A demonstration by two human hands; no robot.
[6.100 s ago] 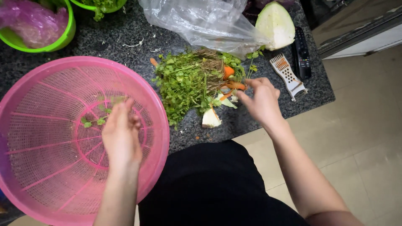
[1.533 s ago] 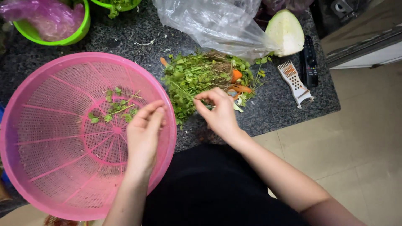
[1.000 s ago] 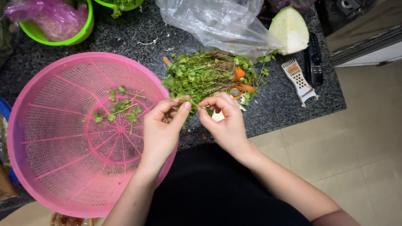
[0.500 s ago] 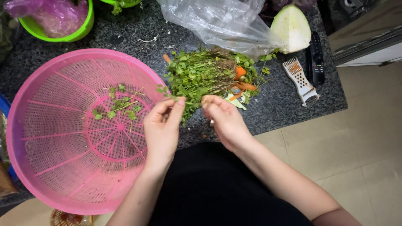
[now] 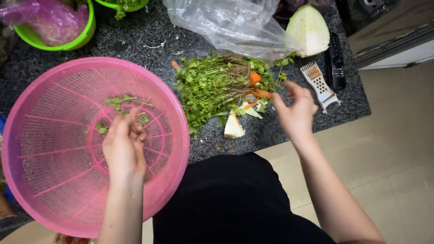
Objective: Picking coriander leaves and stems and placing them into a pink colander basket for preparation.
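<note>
On the dark speckled stone worktop (image 5: 149,40) a big pink plastic colander (image 5: 54,180) is taking most of the left side, and its rim is reaching over the front edge. Inside it, a few small green herb leaves (image 5: 118,101) are lying near the middle. Beside the colander, to the right, a heap of green herbs (image 5: 205,86) with brown roots is lying together with orange carrot pieces (image 5: 255,79) and pale vegetable scraps (image 5: 234,129). Behind the heap a clear plastic bag (image 5: 230,22) is spreading, and a cut half cabbage (image 5: 309,29) is standing next to it. A small white grater (image 5: 318,83) and a black remote control (image 5: 337,61) are resting at the right end.

The left hand (image 5: 124,149) is hanging over the colander's inside, fingers bent together just below the loose leaves; whether this grip is pinching a leaf, I cannot tell. The right hand (image 5: 296,113) is hovering near the scraps, its grip loose and open, holding nothing.
</note>
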